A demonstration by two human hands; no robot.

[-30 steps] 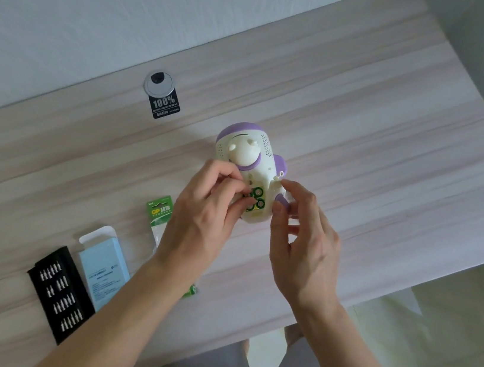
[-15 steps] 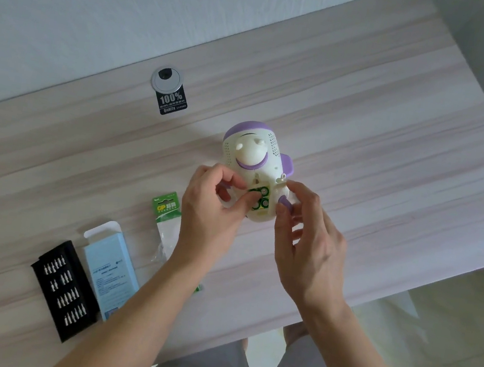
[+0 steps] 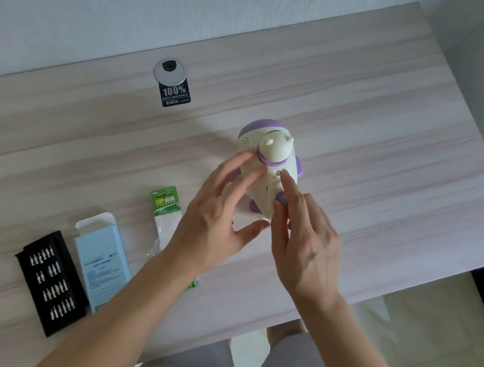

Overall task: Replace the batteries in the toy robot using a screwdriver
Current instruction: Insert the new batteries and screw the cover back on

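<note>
The toy robot [image 3: 273, 153], cream with purple cap and wheels, lies on the wooden table [image 3: 378, 159] with its cream back panel facing up. My left hand [image 3: 214, 213] touches its left side with straight, spread fingers, and the thumb reaches under its lower end. My right hand [image 3: 304, 242] lays a straight index finger on the panel near a small screw, with the thumb beside a purple wheel. A green battery pack [image 3: 166, 203] lies left of the hands, partly hidden by my left wrist. No screwdriver shows.
A black tray of screwdriver bits [image 3: 49, 280] and an open light-blue box [image 3: 101, 260] lie at the front left. A round cable grommet [image 3: 169, 71] and a black sticker [image 3: 174, 94] sit near the wall. The table's front edge runs just below my forearms.
Both hands have gone from pinching at the battery bay to flat, straight fingers on the toy. The green batteries no longer show; a cream panel covers that spot.
</note>
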